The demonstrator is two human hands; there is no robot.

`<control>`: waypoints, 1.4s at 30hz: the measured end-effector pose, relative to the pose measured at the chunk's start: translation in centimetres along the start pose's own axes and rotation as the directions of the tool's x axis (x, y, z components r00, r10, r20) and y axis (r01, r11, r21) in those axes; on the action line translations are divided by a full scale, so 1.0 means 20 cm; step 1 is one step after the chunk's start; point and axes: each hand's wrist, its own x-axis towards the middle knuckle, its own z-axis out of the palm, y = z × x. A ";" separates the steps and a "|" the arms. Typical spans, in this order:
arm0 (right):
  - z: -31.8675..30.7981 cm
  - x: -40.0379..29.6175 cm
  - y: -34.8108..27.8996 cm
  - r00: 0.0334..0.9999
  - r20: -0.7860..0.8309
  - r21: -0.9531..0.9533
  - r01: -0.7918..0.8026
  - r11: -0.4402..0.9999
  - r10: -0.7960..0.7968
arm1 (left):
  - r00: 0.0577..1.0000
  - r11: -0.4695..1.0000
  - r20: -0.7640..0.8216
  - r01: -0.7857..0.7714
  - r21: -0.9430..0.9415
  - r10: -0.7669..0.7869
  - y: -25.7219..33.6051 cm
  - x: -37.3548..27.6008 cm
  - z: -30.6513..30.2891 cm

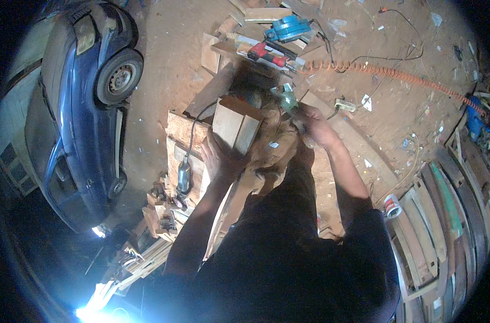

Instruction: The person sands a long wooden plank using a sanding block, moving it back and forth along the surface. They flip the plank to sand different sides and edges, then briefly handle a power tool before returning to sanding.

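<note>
My left hand [214, 155] lies along the near left side of a pale wooden block [230, 123], its fingers spread against the wood. The block has stepped faces and stands tilted above the work area. In my right hand [316, 126] is a translucent greenish plastic bottle or bag [288, 101], blurred, held to the right of the block. A dark, shadowed surface [257, 76] lies just beyond both. Left of my left forearm, a corded handheld power tool [183, 177] rests on a rough wooden board [186, 129]; its black cord runs up behind the block.
Ahead lie a blue power tool [288, 29] and a red pneumatic tool [267, 55] with an orange coiled hose [390, 72]. A power strip [345, 105] sits on sandy ground. Stacked planks [426, 226] and a can [392, 206] are right; a blue car [79, 121] is left.
</note>
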 end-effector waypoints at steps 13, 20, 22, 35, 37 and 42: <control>0.11 -0.02 -0.23 0.971 0.030 0.219 -0.239 0.946 0.238 | 0.960 0.993 -0.256 -0.119 -0.012 0.112 -0.06 0.00 0.12; 0.13 0.02 -0.17 0.939 0.033 -0.325 0.334 0.885 -0.342 | 0.971 0.997 -0.229 -0.077 -0.027 0.069 -0.07 -0.01 0.14; 0.14 0.03 -0.19 0.906 0.025 -0.501 0.378 0.779 -0.423 | 0.989 0.997 -0.147 -0.001 -0.074 -0.010 -0.07 -0.02 0.12; 0.27 0.00 -0.50 0.993 -0.044 0.108 -0.109 0.988 0.114 | 0.972 0.985 -0.168 -0.156 0.070 0.166 -0.16 -0.07 0.07; 0.33 -0.03 -0.65 0.989 -0.052 0.101 -0.134 0.986 0.140 | 0.988 0.990 -0.076 -0.131 0.049 0.134 -0.15 -0.05 0.02; 0.45 -0.02 -0.85 0.989 0.024 0.070 -0.147 0.987 0.145 | 0.995 0.930 -0.030 -0.095 -0.355 0.091 -0.32 -0.05 -0.17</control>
